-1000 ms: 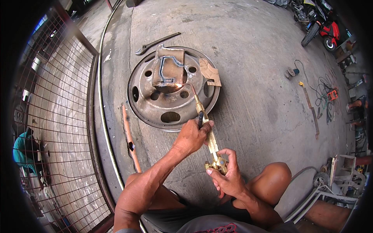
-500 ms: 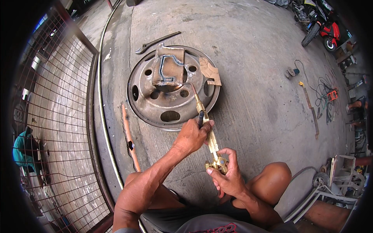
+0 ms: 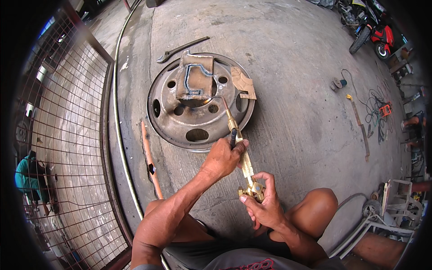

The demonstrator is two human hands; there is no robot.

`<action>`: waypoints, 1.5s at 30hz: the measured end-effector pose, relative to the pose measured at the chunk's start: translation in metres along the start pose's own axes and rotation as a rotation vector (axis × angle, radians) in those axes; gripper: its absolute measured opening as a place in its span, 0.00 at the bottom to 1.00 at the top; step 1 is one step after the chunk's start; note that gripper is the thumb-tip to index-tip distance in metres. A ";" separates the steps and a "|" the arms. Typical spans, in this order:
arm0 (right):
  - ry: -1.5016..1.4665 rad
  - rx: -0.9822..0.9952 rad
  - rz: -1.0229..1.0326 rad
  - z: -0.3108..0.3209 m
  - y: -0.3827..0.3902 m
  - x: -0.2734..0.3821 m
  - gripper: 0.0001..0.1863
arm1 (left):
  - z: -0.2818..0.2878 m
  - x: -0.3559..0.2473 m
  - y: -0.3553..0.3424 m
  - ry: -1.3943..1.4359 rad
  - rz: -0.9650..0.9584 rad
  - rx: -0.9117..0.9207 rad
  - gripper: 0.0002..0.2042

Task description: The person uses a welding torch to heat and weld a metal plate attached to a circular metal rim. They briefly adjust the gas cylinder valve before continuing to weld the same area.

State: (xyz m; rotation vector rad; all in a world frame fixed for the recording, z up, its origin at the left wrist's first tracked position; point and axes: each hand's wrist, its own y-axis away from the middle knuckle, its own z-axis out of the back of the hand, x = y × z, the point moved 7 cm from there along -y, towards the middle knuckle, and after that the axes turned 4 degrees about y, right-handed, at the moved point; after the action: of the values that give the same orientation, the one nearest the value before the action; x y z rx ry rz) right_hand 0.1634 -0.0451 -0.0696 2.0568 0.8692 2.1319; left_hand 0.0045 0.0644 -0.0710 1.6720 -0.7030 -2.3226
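The brass torch [image 3: 240, 155] points its tip at the metal piece [image 3: 194, 81] lying on the wheel rim [image 3: 180, 128]. My left hand [image 3: 222, 157] is closed around its middle, and my right hand [image 3: 265, 204] grips the valve end near my knee.

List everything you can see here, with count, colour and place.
Wheel rim: one, rusty grey, on the concrete.
Metal piece: one, grey, lying on the rim.
Cardboard: one, brown, on the rim's right edge.
Wrench: one, dark, beyond the rim.
Torch: one, brass, tip over the rim.
Hose: one, orange, left of the arms.
Mesh fence: one, rusty, far left.
Motorbike: one, red, top right.
Left hand: grips the torch's middle.
Right hand: on the torch's valves.
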 end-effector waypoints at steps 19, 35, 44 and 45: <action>-0.109 0.029 0.024 0.000 0.002 -0.003 0.21 | 0.002 0.001 -0.001 0.017 -0.003 0.009 0.27; -0.083 0.025 0.011 0.001 0.001 -0.004 0.20 | 0.001 0.002 -0.001 -0.003 0.001 0.006 0.29; -0.075 0.020 0.006 0.003 0.001 -0.007 0.21 | 0.001 0.002 -0.002 0.004 -0.016 -0.024 0.28; -0.076 0.019 0.010 0.003 0.001 -0.007 0.21 | 0.001 0.002 -0.002 0.001 -0.017 -0.022 0.28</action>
State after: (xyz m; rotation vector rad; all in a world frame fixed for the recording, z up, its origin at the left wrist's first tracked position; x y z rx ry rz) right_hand 0.1674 -0.0479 -0.0761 2.1404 0.8747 2.0433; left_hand 0.0032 0.0654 -0.0729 1.6759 -0.6636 -2.3320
